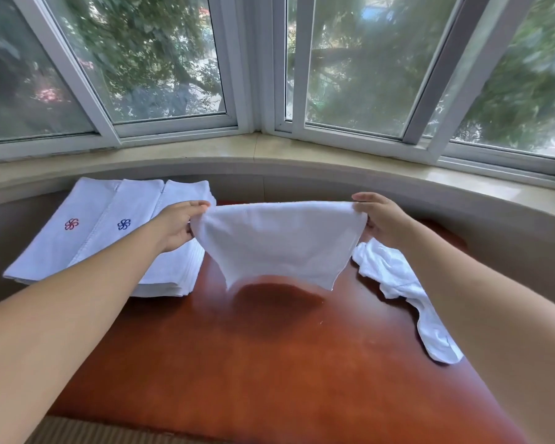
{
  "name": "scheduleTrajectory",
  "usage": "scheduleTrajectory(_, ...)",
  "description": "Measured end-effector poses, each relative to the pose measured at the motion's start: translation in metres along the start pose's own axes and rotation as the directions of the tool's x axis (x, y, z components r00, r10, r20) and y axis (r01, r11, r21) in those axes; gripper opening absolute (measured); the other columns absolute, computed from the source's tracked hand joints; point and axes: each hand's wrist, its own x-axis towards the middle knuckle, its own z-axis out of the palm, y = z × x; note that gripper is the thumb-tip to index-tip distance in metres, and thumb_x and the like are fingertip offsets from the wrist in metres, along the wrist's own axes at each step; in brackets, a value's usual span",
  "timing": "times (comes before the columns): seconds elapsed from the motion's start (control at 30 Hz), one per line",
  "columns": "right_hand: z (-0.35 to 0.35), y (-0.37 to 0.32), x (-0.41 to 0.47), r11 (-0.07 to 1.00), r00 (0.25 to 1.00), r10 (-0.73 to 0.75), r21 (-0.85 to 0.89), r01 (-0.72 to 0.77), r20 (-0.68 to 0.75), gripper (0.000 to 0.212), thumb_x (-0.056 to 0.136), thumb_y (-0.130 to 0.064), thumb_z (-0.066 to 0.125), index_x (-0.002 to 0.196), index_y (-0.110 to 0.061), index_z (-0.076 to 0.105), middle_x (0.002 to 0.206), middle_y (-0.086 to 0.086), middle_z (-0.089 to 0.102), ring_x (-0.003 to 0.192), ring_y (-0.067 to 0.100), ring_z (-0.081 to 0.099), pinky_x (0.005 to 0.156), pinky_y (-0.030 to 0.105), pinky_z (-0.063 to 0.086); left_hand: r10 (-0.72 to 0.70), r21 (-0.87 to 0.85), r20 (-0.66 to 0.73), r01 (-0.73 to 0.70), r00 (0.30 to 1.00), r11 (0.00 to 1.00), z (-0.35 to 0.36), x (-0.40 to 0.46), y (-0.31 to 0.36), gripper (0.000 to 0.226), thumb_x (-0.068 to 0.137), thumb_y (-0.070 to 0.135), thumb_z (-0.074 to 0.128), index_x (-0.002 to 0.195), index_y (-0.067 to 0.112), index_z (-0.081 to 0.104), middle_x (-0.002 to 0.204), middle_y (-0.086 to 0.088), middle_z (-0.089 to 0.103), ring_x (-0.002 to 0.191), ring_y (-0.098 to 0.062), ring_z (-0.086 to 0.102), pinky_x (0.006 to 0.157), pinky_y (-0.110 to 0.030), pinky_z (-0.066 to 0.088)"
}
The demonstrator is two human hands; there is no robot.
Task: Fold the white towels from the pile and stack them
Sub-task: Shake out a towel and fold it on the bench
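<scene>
- Over the middle of the table (269, 363), a white towel (279, 241) hangs in the air, stretched wide between two hands.
- The left hand (178, 227) pinches the towel's top corner at nine o'clock, fingers curled tight on the cloth.
- The right hand (380, 219) grips the opposite top corner at three o'clock, thumb over the edge, the fingers behind the fabric.
- The top edge runs nearly level, with a slight sag in the middle; the lower edge dangles just above the wood and throws a dark shadow (276, 302) beneath it.
- Whether that hem touches the tabletop, I cannot tell from here.
- At ten o'clock lies the stack (170, 277), folded towels piled flat, partly hidden behind the left forearm.
- Beside it, further toward nine, two more folded towels overlap: one with a blue flower mark (123, 224), one with a red flower mark (71, 224).
- At four o'clock the pile (394, 277) sits crumpled, trailing along the table's right edge under the right forearm.
- At twelve o'clock, beyond the table, a pale sill (257, 149) curves below the windows (350, 65), green trees behind the glass.
</scene>
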Motion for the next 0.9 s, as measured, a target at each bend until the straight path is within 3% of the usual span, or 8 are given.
scheduleTrajectory(0.13,0.009,0.012,0.0,0.972,0.996,0.075,-0.228,-0.062,0.051,0.018,0.098,-0.012,0.058,0.106,-0.019,0.072,0.092,0.009,0.059,0.082,0.026,0.052,0.08,0.038,0.047,-0.115,0.198,0.038,0.106,0.993,0.974,-0.002,-0.005,-0.009,0.016,0.101,0.016,0.06,0.113,0.02,0.071,0.106,-0.002,0.066,0.091,-0.023,0.066,0.079,-0.031,0.055)
scheduleTrajectory(0.27,0.008,0.009,-0.003,0.993,0.992,0.121,-0.008,-0.121,0.046,0.015,0.092,-0.022,0.07,0.105,-0.017,0.077,0.1,0.009,0.07,0.088,0.024,0.068,0.093,0.035,0.054,-0.155,0.101,0.045,0.15,0.987,0.983,-0.006,-0.005,-0.004,0.016,0.101,0.021,0.061,0.114,0.022,0.071,0.103,0.0,0.068,0.087,-0.019,0.065,0.077,-0.03,0.053)
scheduleTrajectory(0.37,0.004,0.008,-0.005,0.985,0.971,0.157,-0.101,-0.141,0.18,0.027,0.085,-0.01,0.075,0.112,-0.016,0.074,0.112,0.007,0.072,0.1,0.02,0.071,0.089,0.031,0.058,-0.195,0.15,0.111,0.177,0.974,0.973,-0.011,-0.005,-0.001,0.018,0.098,0.022,0.066,0.115,0.022,0.07,0.101,0.0,0.067,0.088,-0.018,0.063,0.081,-0.03,0.052)
scheduleTrajectory(0.47,0.004,0.008,-0.007,0.985,0.977,0.111,-0.151,-0.084,0.18,0.035,0.086,0.007,0.066,0.112,-0.015,0.073,0.113,0.008,0.072,0.103,0.019,0.069,0.093,0.033,0.057,-0.162,0.119,0.16,0.144,0.974,0.982,-0.016,-0.004,0.0,0.03,0.096,0.012,0.068,0.126,0.017,0.063,0.11,-0.005,0.066,0.093,-0.018,0.063,0.083,-0.031,0.054)
scheduleTrajectory(0.6,0.006,0.015,-0.013,0.968,0.981,0.138,-0.23,-0.104,0.139,0.029,0.095,0.003,0.061,0.118,-0.012,0.072,0.103,0.007,0.071,0.092,0.019,0.067,0.092,0.033,0.057,-0.286,0.295,0.193,0.222,0.939,0.929,-0.019,-0.009,-0.006,0.025,0.097,0.01,0.066,0.121,0.019,0.066,0.106,-0.003,0.069,0.09,-0.017,0.067,0.078,-0.03,0.056)
scheduleTrajectory(0.67,0.007,0.017,-0.013,0.985,0.987,0.118,-0.14,-0.102,0.113,0.027,0.098,-0.002,0.06,0.121,-0.01,0.071,0.097,0.007,0.069,0.085,0.019,0.065,0.091,0.035,0.054,-0.281,0.238,0.192,0.233,0.94,0.943,-0.022,-0.009,-0.008,0.02,0.098,0.017,0.067,0.117,0.023,0.067,0.101,0.0,0.067,0.087,-0.017,0.065,0.08,-0.032,0.055)
scheduleTrajectory(0.77,0.003,0.018,-0.013,0.996,0.987,0.077,-0.058,-0.069,0.139,0.031,0.1,-0.022,0.063,0.13,-0.027,0.065,0.112,-0.005,0.069,0.1,0.013,0.067,0.095,0.032,0.052,-0.221,0.116,0.18,0.202,0.958,0.972,-0.023,-0.006,-0.011,0.02,0.1,0.023,0.065,0.12,0.026,0.064,0.102,0.001,0.065,0.09,-0.017,0.062,0.087,-0.031,0.051)
scheduleTrajectory(0.9,0.009,0.025,-0.012,0.972,0.991,0.112,-0.216,-0.094,0.072,0.019,0.096,-0.02,0.063,0.106,-0.032,0.075,0.101,-0.005,0.07,0.089,0.015,0.067,0.09,0.035,0.055,-0.239,0.111,0.188,0.221,0.953,0.969,-0.024,-0.009,-0.016,0.021,0.099,0.021,0.066,0.12,0.022,0.066,0.111,-0.005,0.066,0.097,-0.023,0.066,0.086,-0.034,0.055)
